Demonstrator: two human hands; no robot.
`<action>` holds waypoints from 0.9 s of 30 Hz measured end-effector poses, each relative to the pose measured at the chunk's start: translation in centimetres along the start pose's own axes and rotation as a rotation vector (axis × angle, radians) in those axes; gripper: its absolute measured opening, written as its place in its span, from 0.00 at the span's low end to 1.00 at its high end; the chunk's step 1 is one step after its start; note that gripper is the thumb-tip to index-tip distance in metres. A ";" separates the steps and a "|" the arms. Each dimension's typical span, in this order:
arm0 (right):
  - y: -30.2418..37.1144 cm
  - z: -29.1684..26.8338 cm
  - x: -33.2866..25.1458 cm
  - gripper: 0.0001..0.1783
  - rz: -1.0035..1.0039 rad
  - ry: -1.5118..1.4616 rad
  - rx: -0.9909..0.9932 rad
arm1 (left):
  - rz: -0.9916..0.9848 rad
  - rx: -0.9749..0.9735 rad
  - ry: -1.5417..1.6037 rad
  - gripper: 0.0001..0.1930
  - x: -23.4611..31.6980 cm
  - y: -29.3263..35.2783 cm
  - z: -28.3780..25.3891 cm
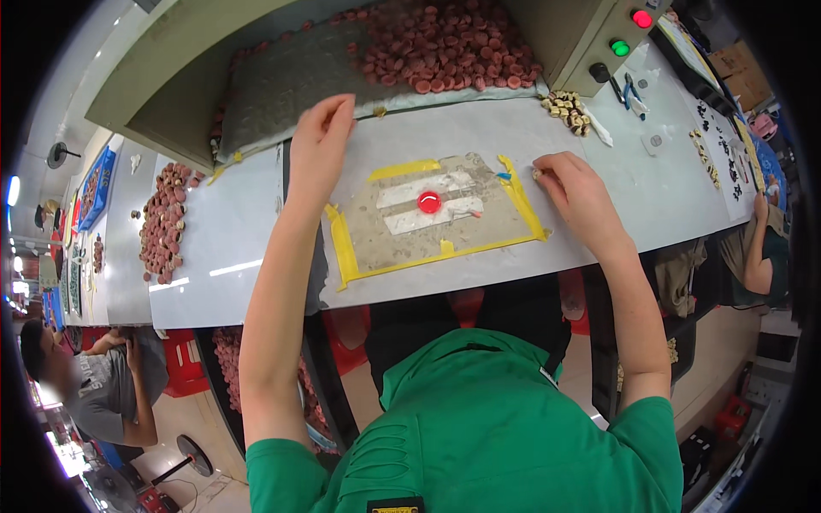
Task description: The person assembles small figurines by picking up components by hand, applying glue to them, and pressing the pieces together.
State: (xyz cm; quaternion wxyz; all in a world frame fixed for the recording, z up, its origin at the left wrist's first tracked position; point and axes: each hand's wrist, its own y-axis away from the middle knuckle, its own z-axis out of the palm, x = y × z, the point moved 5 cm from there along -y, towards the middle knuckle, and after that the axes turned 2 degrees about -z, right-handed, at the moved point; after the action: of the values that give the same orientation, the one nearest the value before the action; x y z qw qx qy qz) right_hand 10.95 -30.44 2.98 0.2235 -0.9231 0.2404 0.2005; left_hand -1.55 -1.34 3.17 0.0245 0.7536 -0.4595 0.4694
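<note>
A glossy red round cap-like piece [429,202] rests on a worn grey board [359,244], between two whitish strips. Yellow tape [449,247] holds the board's edges to the table. My left hand [321,154] hangs over the far left of the board, near the front edge of the machine's opening. Its fingers are bent and closed together; what they hold, if anything, is hidden. To the right of the board, my right hand [581,201] pinches a small pale piece [537,173] between thumb and fingertips, too small to make out fully.
Dull red round pieces [445,51] lie heaped inside the machine's opening [282,94]. More reddish pieces [164,224] are piled at left. Cream-and-brown pieces [566,111], pliers [634,96] and a panel with a red button [641,19] stand at right. Co-workers sit at both sides.
</note>
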 end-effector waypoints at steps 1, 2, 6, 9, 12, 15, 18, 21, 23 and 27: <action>0.0 0.2 -0.1 0.07 0.021 0.030 -0.014 | -0.291 -0.055 0.444 0.14 -0.7 1.7 -0.2; -0.1 0.4 -0.1 0.07 0.044 0.066 -0.026 | -0.577 -0.106 0.897 0.15 -1.1 3.7 0.4; -0.7 1.1 -1.3 0.07 0.019 0.176 -0.083 | -0.703 -0.117 1.343 0.15 0.4 9.8 1.1; -1.9 2.1 -4.1 0.08 -0.078 0.058 -0.084 | -0.710 -0.130 1.436 0.14 1.1 12.3 2.2; -2.8 4.1 -7.7 0.08 -0.126 -0.199 -0.132 | -0.705 -0.119 1.406 0.17 1.7 13.3 2.5; -3.5 6.0 -9.7 0.09 -0.310 -0.106 -0.139 | -0.701 -0.107 1.483 0.17 1.7 13.3 2.4; -3.8 7.3 -9.8 0.09 -0.350 -0.060 -0.168 | -0.699 -0.120 1.460 0.17 1.7 13.5 2.4; -3.8 7.8 -9.9 0.09 -0.379 -0.026 -0.168 | -0.649 -0.188 1.514 0.17 1.4 13.8 2.5; -3.9 8.0 -10.0 0.09 -0.394 -0.023 -0.163 | -0.641 -0.181 1.531 0.17 1.1 13.9 2.7; -3.9 8.0 -9.9 0.09 -0.381 -0.020 -0.171 | -0.673 -0.165 1.544 0.15 1.1 13.8 2.6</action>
State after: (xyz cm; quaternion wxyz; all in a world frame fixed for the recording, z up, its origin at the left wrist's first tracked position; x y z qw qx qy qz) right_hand 2.91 -19.79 2.35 0.1804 -0.9655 0.0414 0.1833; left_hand -9.51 -11.24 -2.93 0.5249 0.3139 -0.0979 0.7851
